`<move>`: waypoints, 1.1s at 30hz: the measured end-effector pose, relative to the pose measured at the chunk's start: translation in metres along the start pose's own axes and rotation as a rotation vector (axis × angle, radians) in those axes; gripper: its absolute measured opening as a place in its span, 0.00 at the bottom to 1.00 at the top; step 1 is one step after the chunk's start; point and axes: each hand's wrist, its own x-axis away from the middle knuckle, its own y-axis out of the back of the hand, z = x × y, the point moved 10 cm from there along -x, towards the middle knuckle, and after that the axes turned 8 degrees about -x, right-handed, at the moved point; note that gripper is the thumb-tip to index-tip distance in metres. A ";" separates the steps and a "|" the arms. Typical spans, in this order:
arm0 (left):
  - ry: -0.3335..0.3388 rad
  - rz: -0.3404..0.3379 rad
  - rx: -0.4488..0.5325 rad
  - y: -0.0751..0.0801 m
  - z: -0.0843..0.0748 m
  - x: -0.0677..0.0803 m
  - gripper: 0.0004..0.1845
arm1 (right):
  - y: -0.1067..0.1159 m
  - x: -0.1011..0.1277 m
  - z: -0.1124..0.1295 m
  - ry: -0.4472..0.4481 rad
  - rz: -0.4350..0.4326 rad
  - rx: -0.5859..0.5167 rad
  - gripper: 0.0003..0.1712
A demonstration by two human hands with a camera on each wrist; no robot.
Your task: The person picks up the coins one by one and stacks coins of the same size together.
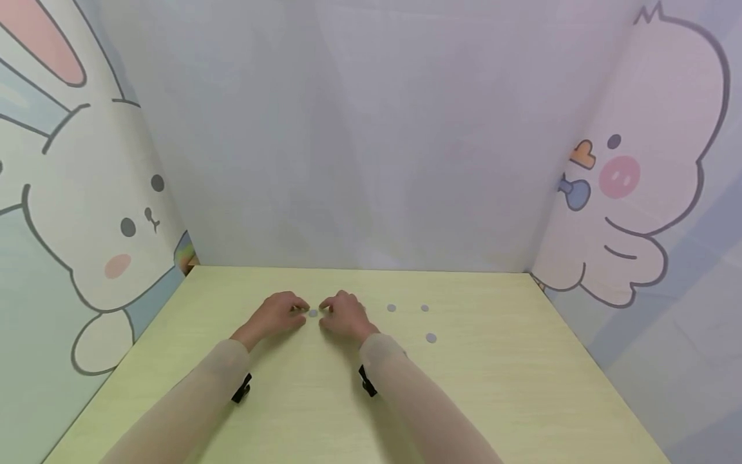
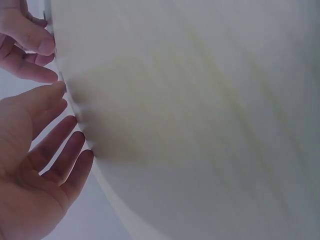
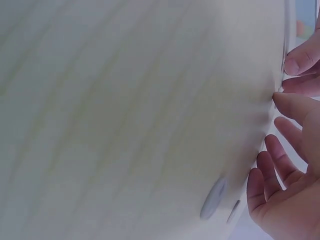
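Note:
A small grey disc (image 1: 313,313) lies flat on the pale wooden table (image 1: 510,386), in the gap between my two hands. Just left of it is my left hand (image 1: 282,312), its fingertips on or close to the tabletop. My right hand (image 1: 346,314) faces it from the other side of the disc. Neither hand grips anything that I can see. In the left wrist view, the left hand's fingers (image 2: 75,172) are spread and slightly bent. The right wrist view shows the right hand (image 3: 292,175) with loosely bent fingers, and the disc between the hands cannot be made out there.
Right of my right hand lie more grey discs: one (image 1: 391,308), another (image 1: 425,308) farther right, and one (image 1: 431,338) nearer me. A pale curtain (image 1: 359,142) hangs behind the table, with cartoon-printed cloth (image 1: 655,193) at the sides.

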 end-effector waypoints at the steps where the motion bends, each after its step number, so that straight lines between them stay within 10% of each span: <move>1: -0.007 -0.002 -0.007 0.000 -0.002 -0.001 0.12 | -0.001 0.000 0.000 -0.001 0.001 0.008 0.20; 33: 0.114 -0.085 0.024 -0.003 -0.006 -0.002 0.02 | 0.005 0.002 0.002 -0.072 -0.098 -0.122 0.03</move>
